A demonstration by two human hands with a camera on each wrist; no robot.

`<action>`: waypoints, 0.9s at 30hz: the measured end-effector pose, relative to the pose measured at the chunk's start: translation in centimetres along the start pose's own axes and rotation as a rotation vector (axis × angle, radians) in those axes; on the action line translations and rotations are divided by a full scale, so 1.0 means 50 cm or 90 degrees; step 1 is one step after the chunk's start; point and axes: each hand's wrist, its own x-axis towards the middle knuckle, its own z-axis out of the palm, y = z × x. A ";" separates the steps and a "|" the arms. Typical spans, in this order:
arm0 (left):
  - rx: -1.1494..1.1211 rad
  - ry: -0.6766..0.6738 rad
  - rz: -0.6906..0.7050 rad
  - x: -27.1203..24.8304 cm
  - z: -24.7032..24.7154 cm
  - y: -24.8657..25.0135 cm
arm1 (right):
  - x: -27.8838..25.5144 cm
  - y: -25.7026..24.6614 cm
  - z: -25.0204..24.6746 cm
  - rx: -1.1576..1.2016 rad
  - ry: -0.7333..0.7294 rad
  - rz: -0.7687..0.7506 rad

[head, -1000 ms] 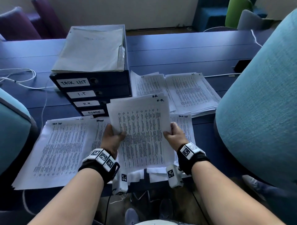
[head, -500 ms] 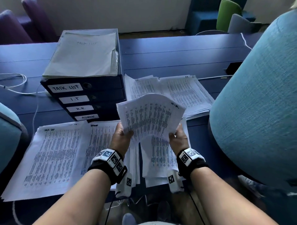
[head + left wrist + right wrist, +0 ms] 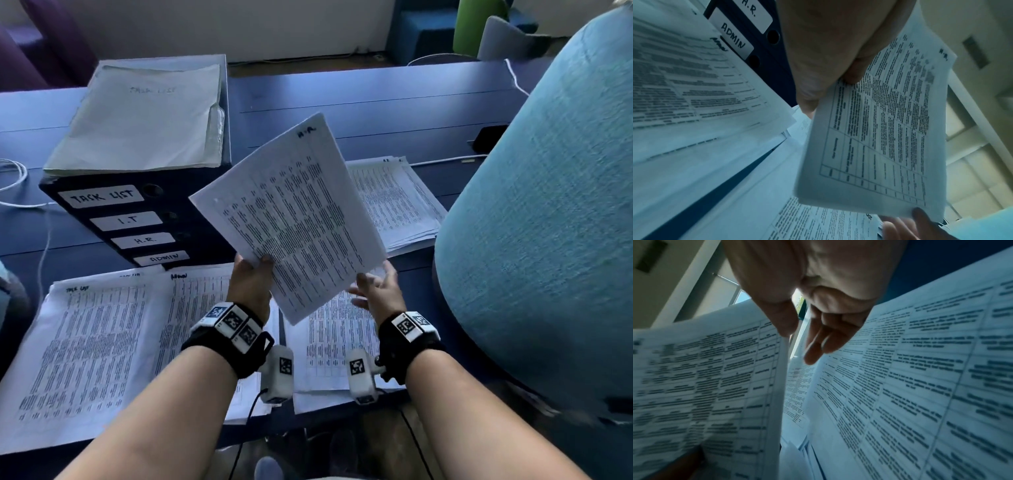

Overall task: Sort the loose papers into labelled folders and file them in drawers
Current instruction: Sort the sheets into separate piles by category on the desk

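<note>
My left hand (image 3: 251,286) pinches the near corner of a sheaf marked H.R. (image 3: 291,219), thumb on top, holding it tilted in the air above the tabletop (image 3: 376,113). My right hand (image 3: 378,291) is relaxed, fingers loosely spread, just beside the sheaf's lower edge; the wrist view shows its thumb at that edge, gripping nothing. Step in hand, as I judge it: sorting, with this batch bound for the H.R. pile. Beneath my wrists lie two near stacks, one headed Task List (image 3: 89,346) and one headed Admin, with another loose stack (image 3: 337,339) to their right; farther off sits one more pile (image 3: 394,202), its heading too small to confirm. Next move calls for checking that heading before laying the sheaf down square. Farthest, one drawer unit (image 3: 137,219) with four labelled drawers, one folder (image 3: 144,116) on top.
</note>
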 end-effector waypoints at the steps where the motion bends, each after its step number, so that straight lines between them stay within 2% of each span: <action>1: -0.010 0.004 -0.009 0.003 0.005 -0.005 | 0.001 -0.002 -0.001 0.006 -0.015 0.021; 4: -0.005 0.002 -0.040 0.014 0.020 -0.020 | 0.015 -0.012 0.004 -0.064 -0.013 0.021; 9: 0.156 -0.042 -0.066 0.039 0.035 -0.073 | 0.064 -0.034 -0.013 0.005 0.114 0.011; 11: 0.304 -0.085 -0.047 0.039 0.033 -0.090 | 0.089 -0.036 -0.023 0.037 0.157 0.022; 15: 0.721 -0.210 0.004 0.035 0.027 -0.118 | 0.134 -0.030 -0.042 0.090 0.199 0.040; 17: 0.831 -0.247 0.009 0.031 0.026 -0.128 | 0.151 -0.022 -0.049 0.101 0.216 0.042; 27: 0.859 -0.232 -0.034 0.043 0.038 -0.148 | 0.206 -0.015 -0.065 0.192 0.299 -0.014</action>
